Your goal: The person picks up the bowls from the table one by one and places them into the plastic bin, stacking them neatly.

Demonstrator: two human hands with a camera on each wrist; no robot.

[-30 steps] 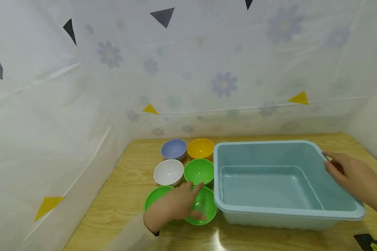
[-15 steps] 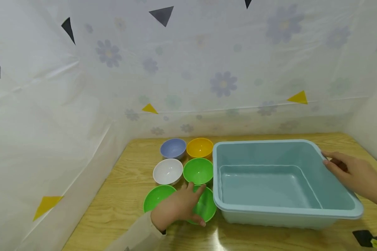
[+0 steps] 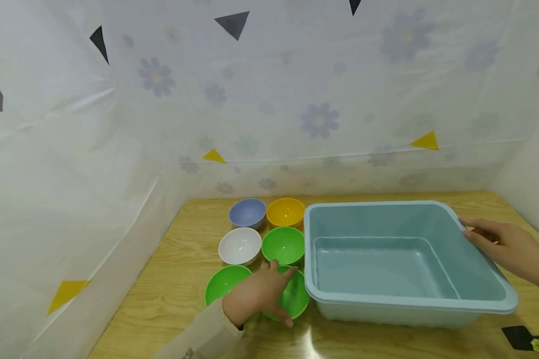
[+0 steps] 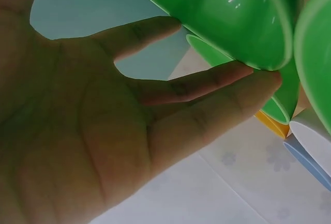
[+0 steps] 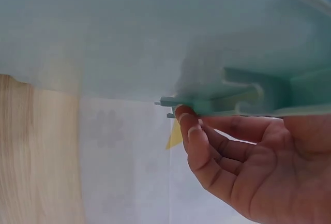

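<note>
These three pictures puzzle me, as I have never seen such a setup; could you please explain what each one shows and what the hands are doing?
No machine here: a person works with two bare hands and wears three cameras. The wide picture comes from the head camera, looking down at a wooden table inside a white flowered sheet. On the table stand six bowls in two rows beside a pale blue tub: a blue bowl, a yellow bowl, a white bowl and three green ones.

The left hand grips the near green bowl next to the tub. The left wrist camera shows that grip from below: fingers along the bowl's outside.

The right hand holds the tub's far right rim. The right wrist camera looks up from beneath, with fingertips hooked under the rim.
</note>
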